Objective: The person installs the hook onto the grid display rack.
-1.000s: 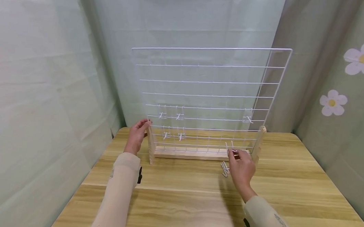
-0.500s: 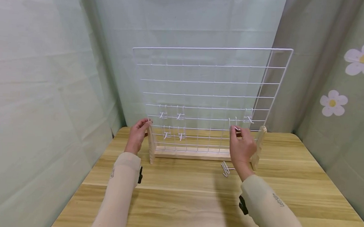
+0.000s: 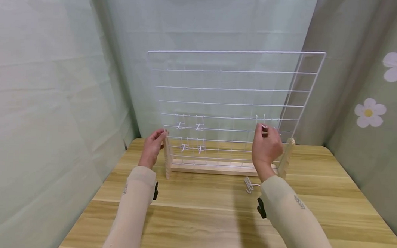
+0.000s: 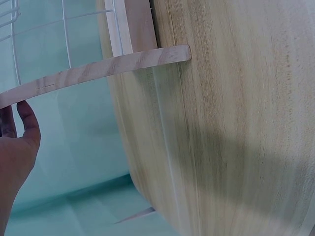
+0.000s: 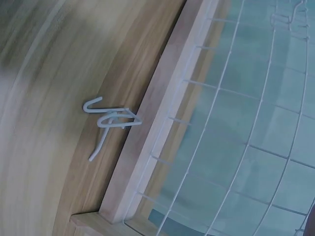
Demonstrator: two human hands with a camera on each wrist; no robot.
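A white wire grid rack (image 3: 234,89) stands upright in a pale wooden base (image 3: 213,169). My left hand (image 3: 151,147) holds the top of the left wooden side post (image 3: 167,161); the left wrist view shows fingertips (image 4: 30,118) against that post's edge. On the right, my right hand (image 3: 267,146) pinches a white wire hook (image 3: 264,126), its two prongs pointing up at the grid. Whether the prongs catch a wire cannot be told. Another wire hook (image 5: 118,118) lies loose on the table before the base. In the right wrist view the right hand is almost wholly out of frame.
Several hooks, one of them a lower-left hook (image 3: 201,148), hang on the left part of the grid. A further hook at the right is mostly hidden by my right hand. Pale green curtains (image 3: 52,94) surround the wooden table (image 3: 193,221).
My right hand has lifted the hook from low at the grid's bottom up to the upper-right wires. The left hand stays at the post. The view has shifted slightly.
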